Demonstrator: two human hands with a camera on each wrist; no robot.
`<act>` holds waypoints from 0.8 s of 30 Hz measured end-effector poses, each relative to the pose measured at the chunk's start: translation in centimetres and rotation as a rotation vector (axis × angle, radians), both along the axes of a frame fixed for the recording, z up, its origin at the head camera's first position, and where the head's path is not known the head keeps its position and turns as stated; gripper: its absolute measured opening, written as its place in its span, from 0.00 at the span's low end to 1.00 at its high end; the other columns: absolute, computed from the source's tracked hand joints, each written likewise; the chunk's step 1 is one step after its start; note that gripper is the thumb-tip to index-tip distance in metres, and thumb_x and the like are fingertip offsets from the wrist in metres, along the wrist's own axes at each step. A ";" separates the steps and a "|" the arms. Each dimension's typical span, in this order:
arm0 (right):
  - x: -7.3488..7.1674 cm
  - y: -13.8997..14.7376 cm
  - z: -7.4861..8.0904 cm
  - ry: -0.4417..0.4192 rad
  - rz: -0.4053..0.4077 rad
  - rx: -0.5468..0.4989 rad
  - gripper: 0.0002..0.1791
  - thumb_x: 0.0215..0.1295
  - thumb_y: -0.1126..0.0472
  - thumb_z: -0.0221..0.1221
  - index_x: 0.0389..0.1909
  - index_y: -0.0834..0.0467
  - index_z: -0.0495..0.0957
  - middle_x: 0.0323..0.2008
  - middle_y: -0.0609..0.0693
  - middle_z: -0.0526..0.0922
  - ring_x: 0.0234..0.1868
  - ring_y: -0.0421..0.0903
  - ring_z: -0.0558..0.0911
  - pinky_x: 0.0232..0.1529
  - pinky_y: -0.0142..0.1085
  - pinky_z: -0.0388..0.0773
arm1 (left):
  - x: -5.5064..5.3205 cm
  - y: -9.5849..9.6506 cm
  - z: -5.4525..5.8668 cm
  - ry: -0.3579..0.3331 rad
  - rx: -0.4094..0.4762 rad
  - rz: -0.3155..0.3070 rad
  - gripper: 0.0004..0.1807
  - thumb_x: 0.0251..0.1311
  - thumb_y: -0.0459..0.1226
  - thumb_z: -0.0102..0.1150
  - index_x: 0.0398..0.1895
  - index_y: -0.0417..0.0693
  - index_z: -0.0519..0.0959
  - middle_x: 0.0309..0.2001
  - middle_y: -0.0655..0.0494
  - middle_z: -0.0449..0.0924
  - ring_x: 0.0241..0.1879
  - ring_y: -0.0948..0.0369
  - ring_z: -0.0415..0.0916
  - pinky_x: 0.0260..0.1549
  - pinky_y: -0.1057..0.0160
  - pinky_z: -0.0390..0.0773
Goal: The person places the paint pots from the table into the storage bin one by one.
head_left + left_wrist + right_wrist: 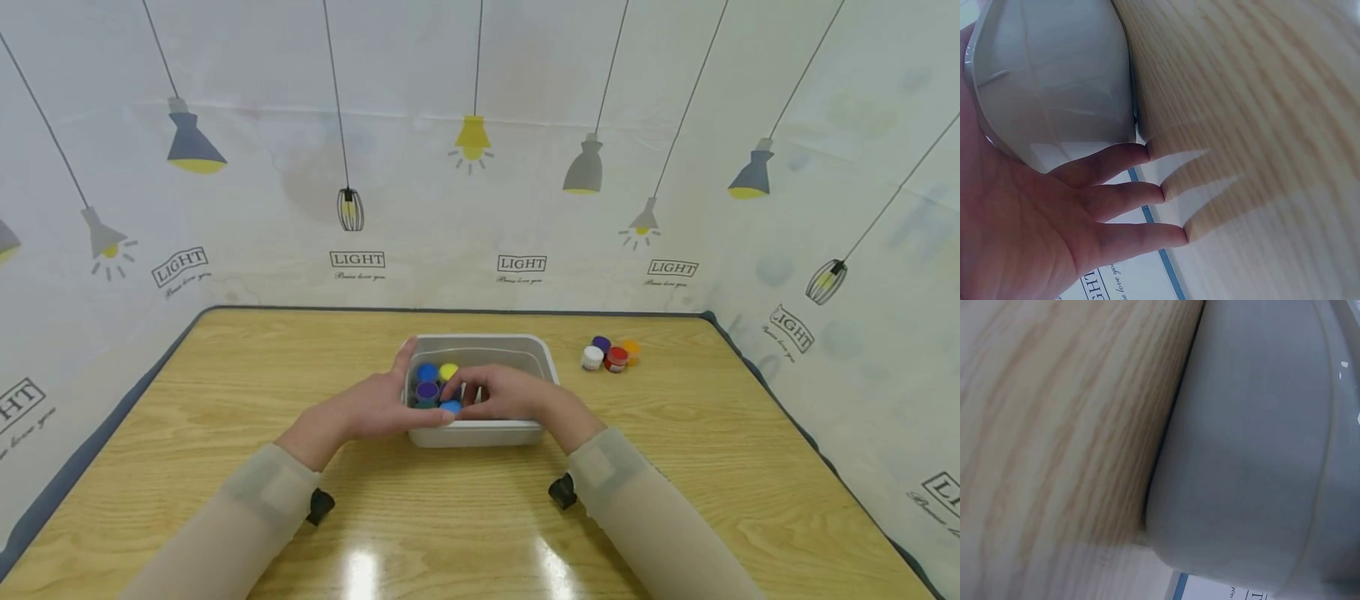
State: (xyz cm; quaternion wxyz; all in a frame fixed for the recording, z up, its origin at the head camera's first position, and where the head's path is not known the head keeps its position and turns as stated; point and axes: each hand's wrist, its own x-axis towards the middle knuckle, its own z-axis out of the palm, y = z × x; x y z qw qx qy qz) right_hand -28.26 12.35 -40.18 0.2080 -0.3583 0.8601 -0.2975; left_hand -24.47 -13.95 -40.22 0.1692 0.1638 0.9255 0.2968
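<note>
Right hand [510, 392] down in white box [472, 436], fingers [456, 380] bent; can't tell whether they pinch jar. Left hand [375, 406] spread wide round box's left end, thumb along near rim. Inside: blue jar [427, 372], yellow jar [448, 370], purple jar [427, 390], light-blue jar [452, 406], right hand partly blocking view. Outside, rightward on table [697, 450]: white jar [592, 359], red jar [617, 360], orange jar [632, 348].

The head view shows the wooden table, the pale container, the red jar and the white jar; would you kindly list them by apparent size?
Largest to smallest:
1. Wooden table
2. Pale container
3. Red jar and white jar: too alike to rank.
</note>
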 end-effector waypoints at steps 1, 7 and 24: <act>0.0 0.0 0.0 -0.002 0.000 -0.001 0.14 0.80 0.55 0.66 0.62 0.47 0.84 0.47 0.45 0.87 0.46 0.42 0.84 0.54 0.38 0.83 | 0.0 0.0 0.0 0.000 0.000 0.000 0.79 0.58 0.79 0.64 0.90 0.55 0.22 0.71 0.31 0.79 0.60 0.48 0.83 0.65 0.41 0.80; -0.1 -0.1 0.0 0.000 0.002 -0.003 0.14 0.79 0.56 0.67 0.62 0.47 0.85 0.47 0.45 0.88 0.46 0.42 0.84 0.54 0.38 0.83 | -0.1 -0.1 0.0 0.007 0.006 -0.003 0.79 0.58 0.78 0.64 0.91 0.54 0.23 0.70 0.32 0.80 0.57 0.49 0.83 0.63 0.42 0.80; 0.3 0.3 0.7 0.010 -0.112 -0.076 0.15 0.78 0.48 0.68 0.61 0.42 0.85 0.43 0.44 0.86 0.43 0.46 0.83 0.45 0.41 0.82 | -0.1 -0.1 0.1 -0.009 -0.013 -0.008 0.78 0.57 0.80 0.62 0.90 0.57 0.22 0.73 0.32 0.77 0.63 0.46 0.83 0.69 0.38 0.78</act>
